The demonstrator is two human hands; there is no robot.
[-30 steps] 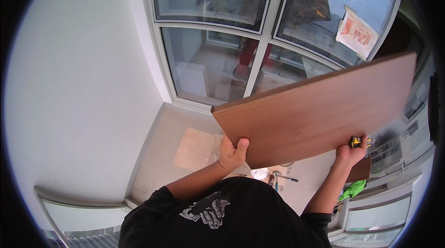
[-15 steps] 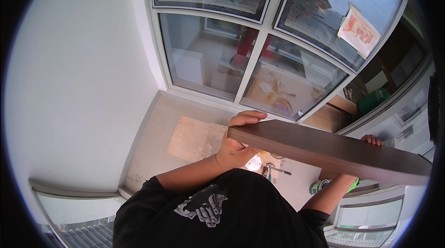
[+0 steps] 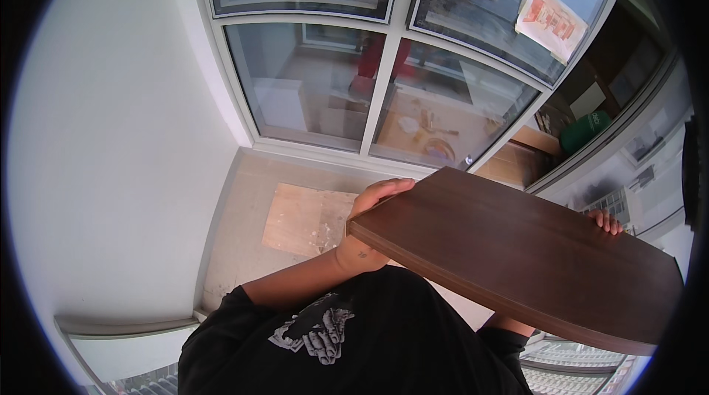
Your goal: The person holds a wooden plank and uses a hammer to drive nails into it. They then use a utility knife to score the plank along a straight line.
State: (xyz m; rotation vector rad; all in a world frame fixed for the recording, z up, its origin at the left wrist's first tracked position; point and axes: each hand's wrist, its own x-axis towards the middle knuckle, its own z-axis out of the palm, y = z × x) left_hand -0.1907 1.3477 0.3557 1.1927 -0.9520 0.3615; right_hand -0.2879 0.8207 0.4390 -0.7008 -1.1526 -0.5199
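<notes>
In the head view, a dark brown, flat, wood-grain panel (image 3: pixel 509 262) is held up in the air before the person's chest, mostly toward the person's right. Its broad face is turned upward and its thick near edge shows. The left hand (image 3: pixel 367 198) grips the panel's left end, fingers stretched along the slanted side and palm against the corner; its thumb is hidden. The right hand (image 3: pixel 606 222) hooks its fingertips over the far edge toward the right end; the rest of it is concealed by the panel, so whether it holds anything else cannot be told.

The person wears a black T-shirt with a grey print (image 3: pixel 325 328). Left of the panel, a pale, rectangular wooden sheet (image 3: pixel 306 216) with whitish specks lies on the grey floor (image 3: pixel 225 269), near a plain white wall (image 3: pixel 111 136). Ahead stands a light-framed glass window (image 3: pixel 399 20), with a white paper with a reddish picture (image 3: pixel 552 22) on its upper right pane. A green, rounded container (image 3: pixel 585 133) sits farther right.
</notes>
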